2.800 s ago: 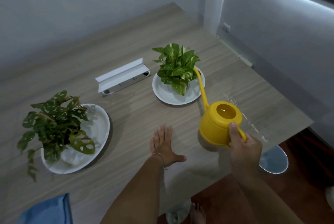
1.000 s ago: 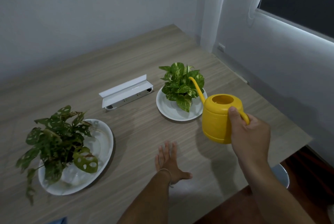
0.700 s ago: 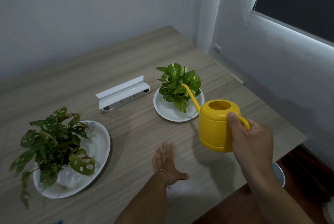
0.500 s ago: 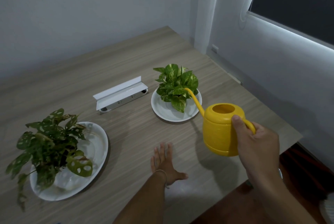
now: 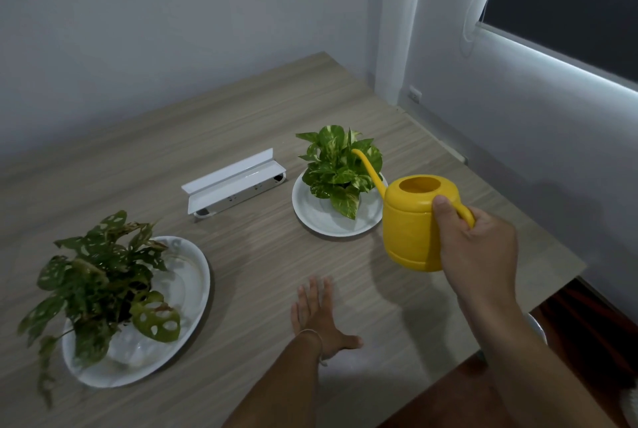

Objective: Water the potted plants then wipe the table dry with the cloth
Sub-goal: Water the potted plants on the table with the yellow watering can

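My right hand (image 5: 478,251) grips the handle of a yellow watering can (image 5: 412,224), held in the air above the table. The can's thin spout reaches over a small variegated pothos plant (image 5: 340,170) standing on a white plate (image 5: 321,217). No water stream is visible. A larger dark-leaved plant with holed leaves (image 5: 100,275) sits on a big white plate (image 5: 186,286) at the left. My left hand (image 5: 319,315) lies flat on the wooden table (image 5: 262,265), fingers spread, holding nothing. The cloth is out of view.
A white power strip with a raised lid (image 5: 234,182) lies behind and between the two plants. The table's right edge (image 5: 552,289) runs close to my right arm, with floor below. A grey wall and a pillar stand behind; a dark window is at upper right.
The watering can has been lifted off the table and carried toward the pothos, its spout now over the leaves. My view tilted upward, so the blue cloth left the frame. My left hand stayed flat.
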Demonstrator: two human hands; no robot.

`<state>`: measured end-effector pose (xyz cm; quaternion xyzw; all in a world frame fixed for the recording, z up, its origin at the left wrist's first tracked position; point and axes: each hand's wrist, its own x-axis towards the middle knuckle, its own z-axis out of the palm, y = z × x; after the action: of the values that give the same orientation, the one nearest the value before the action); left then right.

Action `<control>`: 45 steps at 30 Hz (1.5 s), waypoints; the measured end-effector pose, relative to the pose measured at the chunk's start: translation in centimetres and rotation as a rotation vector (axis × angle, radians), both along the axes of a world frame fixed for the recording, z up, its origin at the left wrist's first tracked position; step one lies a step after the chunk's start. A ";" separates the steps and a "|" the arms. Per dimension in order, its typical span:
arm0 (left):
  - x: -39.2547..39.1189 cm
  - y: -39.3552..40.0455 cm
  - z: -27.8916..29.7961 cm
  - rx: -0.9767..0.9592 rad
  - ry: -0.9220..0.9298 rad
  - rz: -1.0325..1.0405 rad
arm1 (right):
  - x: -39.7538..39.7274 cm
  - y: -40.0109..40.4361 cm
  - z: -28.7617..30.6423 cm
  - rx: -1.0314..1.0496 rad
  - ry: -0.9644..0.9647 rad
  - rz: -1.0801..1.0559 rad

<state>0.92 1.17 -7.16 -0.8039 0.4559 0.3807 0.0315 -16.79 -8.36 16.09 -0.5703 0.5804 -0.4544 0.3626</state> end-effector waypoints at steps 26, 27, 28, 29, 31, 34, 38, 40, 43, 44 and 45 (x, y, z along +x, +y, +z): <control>-0.3 -0.2 0.0 0.008 -0.004 0.017 | -3.0 0.1 0.3 0.071 -0.007 -0.044; -0.3 -0.2 0.0 0.006 -0.008 0.019 | -2.8 -0.1 0.5 0.065 -0.010 -0.045; -0.3 -0.1 0.0 0.004 -0.011 0.020 | -2.7 -0.3 0.5 0.059 -0.011 -0.046; -0.3 -0.1 0.0 0.004 -0.012 0.019 | -2.4 -0.4 0.7 0.052 -0.014 -0.045; -0.3 -0.2 0.1 0.007 -0.011 0.019 | -1.9 -0.6 0.8 0.042 -0.026 -0.037; -0.2 -0.3 0.1 0.018 -0.006 0.012 | -1.0 -0.7 0.6 0.053 -0.038 -0.014; -0.2 -0.3 0.2 0.024 0.001 0.007 | 0.0 -0.6 -0.1 0.059 -0.058 0.008; -0.2 -0.3 0.1 0.021 0.008 0.008 | 0.1 -0.3 -0.2 0.062 -0.057 0.023; -0.1 -0.2 0.1 0.022 0.009 0.005 | 0.1 0.3 -0.4 0.069 -0.048 0.037; -0.1 -0.2 0.1 0.022 0.007 0.006 | 0.1 0.5 -0.4 0.071 -0.050 0.037; -0.1 -0.2 0.1 0.019 0.005 0.007 | 0.0 0.8 -0.4 0.076 -0.055 0.039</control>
<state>0.80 0.93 -7.07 -0.8042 0.4494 0.3871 0.0369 -16.81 -7.58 15.68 -0.5546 0.5758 -0.4405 0.4084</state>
